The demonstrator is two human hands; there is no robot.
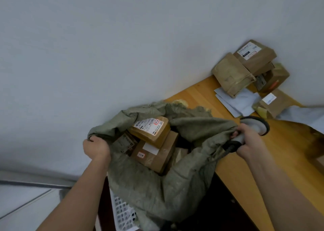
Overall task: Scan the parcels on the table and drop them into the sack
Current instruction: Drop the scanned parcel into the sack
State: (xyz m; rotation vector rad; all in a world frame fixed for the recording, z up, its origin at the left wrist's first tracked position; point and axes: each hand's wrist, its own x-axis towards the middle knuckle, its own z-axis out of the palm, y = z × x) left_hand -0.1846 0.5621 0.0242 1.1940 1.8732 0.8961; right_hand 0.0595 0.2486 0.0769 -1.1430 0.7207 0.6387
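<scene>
- White perforated plastic basket (pixel 122 213) at lower left, partly under the sack.
- Left hand (pixel 96 147): fingers curled tight over the left rim of the grey-green sack (pixel 157 192), gripping the fabric and holding that side of the mouth up.
- Sack mouth wide open between the two hands, beside the near-left end of the wooden table (pixel 245 160); its far rim lies against the table edge.
- Inside the sack: tan taped parcel (pixel 150 130) on top, white label with a red-framed handwritten mark facing up. It rests tilted on a larger brown box (pixel 156 152) with a blank white label and a small red-edged sticker. A third labelled parcel (pixel 125 142) is partly hidden at their left.
- Right hand (pixel 249 139): fingers closed round the sack's right rim and, in the same grip, a grey-and-black handheld scanner (pixel 257 125) whose head pokes out above the knuckles.
- Far right of table: pile of brown parcels (pixel 245 67) against the wall, stacked unevenly; white mailer envelopes (pixel 240 101) flat in front of them.
</scene>
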